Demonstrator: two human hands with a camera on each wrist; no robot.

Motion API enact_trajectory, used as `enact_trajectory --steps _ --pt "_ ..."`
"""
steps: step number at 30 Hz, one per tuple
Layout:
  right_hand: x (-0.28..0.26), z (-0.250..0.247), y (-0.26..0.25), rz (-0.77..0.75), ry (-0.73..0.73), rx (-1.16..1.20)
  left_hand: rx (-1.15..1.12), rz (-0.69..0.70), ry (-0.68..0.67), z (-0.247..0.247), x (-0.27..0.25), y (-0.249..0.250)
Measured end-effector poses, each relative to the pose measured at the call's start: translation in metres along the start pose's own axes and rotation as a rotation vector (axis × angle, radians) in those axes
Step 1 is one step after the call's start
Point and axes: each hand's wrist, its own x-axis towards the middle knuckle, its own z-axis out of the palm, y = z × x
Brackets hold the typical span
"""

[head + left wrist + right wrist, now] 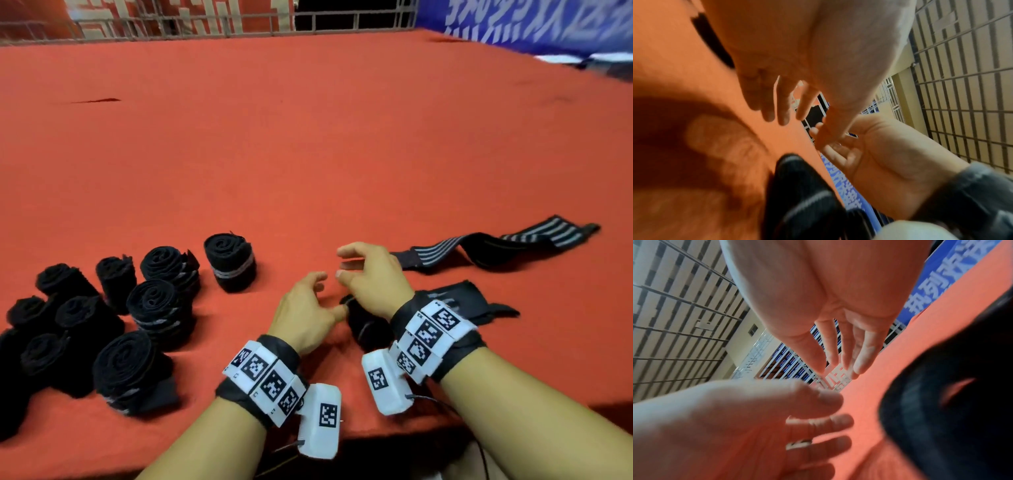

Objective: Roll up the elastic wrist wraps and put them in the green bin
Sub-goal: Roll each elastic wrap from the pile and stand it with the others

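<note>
The wrist wraps are black elastic bands with grey stripes: about ten rolls (161,308) stand clustered at the left of the red desk (308,154), one unrolled wrap (496,246) lies at right. Another roll (368,325) lies between the left hand (305,318) and right hand (373,277), whose fingers (352,251) are spread loosely, holding nothing.

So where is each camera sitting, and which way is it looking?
Head: worn on the head, looking forward and down at the red table, rolled wraps, both forearms and both hands.
Left wrist: on the left wrist, looking along the left hand; the right hand shows too.
Right wrist: on the right wrist, looking along the right hand; the left hand shows too.
Shared: all three show both open hands over the red table.
</note>
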Motion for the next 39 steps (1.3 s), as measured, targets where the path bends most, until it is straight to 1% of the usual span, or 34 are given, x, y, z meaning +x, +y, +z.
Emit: enact_trajectory --steps 2,4,6,8,10,12,15,18,20,22,24,26,29,31,32,33,35,36,37,39 --pt "-0.006 -0.023 0.021 0.07 0.062 -0.051 0.012 0.004 -0.146 0.019 -0.001 0.009" --pt "-0.014 -0.038 0.037 0.139 0.042 -0.136 0.069 0.047 -0.188 0.033 -0.002 0.016" --pt "-0.024 -0.045 0.05 0.2 -0.023 -0.219 0.173 0.083 -0.159 0.04 -0.001 0.02" --pt "-0.033 -0.045 0.058 0.237 -0.059 -0.253 0.187 0.073 -0.13 0.04 -0.002 0.022" --pt "-0.039 -0.042 0.062 0.254 -0.029 -0.247 0.157 0.062 -0.109 0.037 -0.004 0.022" --pt "-0.041 -0.038 0.063 0.262 0.04 -0.238 0.138 0.057 -0.099 0.03 -0.009 0.02" --pt "-0.042 -0.032 0.064 0.301 0.11 -0.275 0.1 0.032 -0.114 0.018 -0.02 0.014" --pt "-0.041 -0.025 0.062 0.352 0.09 -0.322 0.066 -0.023 -0.165 0.004 -0.037 0.005" --pt "-0.038 -0.02 0.059 0.375 0.113 -0.328 0.053 -0.047 -0.185 -0.004 -0.047 -0.003" --pt "-0.035 -0.016 0.056 0.408 0.133 -0.336 0.048 -0.055 -0.182 -0.011 -0.056 -0.01" --pt "-0.033 -0.013 0.054 0.429 0.102 -0.349 0.052 -0.06 -0.176 -0.018 -0.064 -0.016" --pt "-0.032 -0.01 0.052 0.411 0.075 -0.338 0.074 -0.063 -0.181 -0.022 -0.07 -0.018" --pt "-0.035 -0.009 0.049 0.38 0.11 -0.271 0.152 -0.08 -0.162 -0.024 -0.075 -0.014" --pt "-0.038 -0.011 0.048 0.357 0.122 -0.256 0.301 -0.096 -0.108 -0.023 -0.079 -0.006" --pt "-0.04 -0.013 0.049 0.343 0.125 -0.258 0.363 -0.094 -0.057 -0.023 -0.081 -0.003" --pt "-0.042 -0.015 0.049 0.318 0.125 -0.247 0.398 -0.07 0.003 -0.023 -0.082 0.002" --pt "-0.045 -0.021 0.047 0.236 0.129 -0.184 0.396 0.043 0.101 -0.023 -0.082 0.009" --pt "-0.047 -0.024 0.044 0.191 0.135 -0.125 0.374 0.109 0.111 -0.022 -0.081 0.012" --pt "-0.048 -0.025 0.041 0.15 0.136 -0.026 0.344 0.166 0.093 -0.022 -0.079 0.016" --pt "-0.052 -0.026 0.03 0.08 0.122 0.223 0.267 0.247 0.041 -0.017 -0.079 0.025"
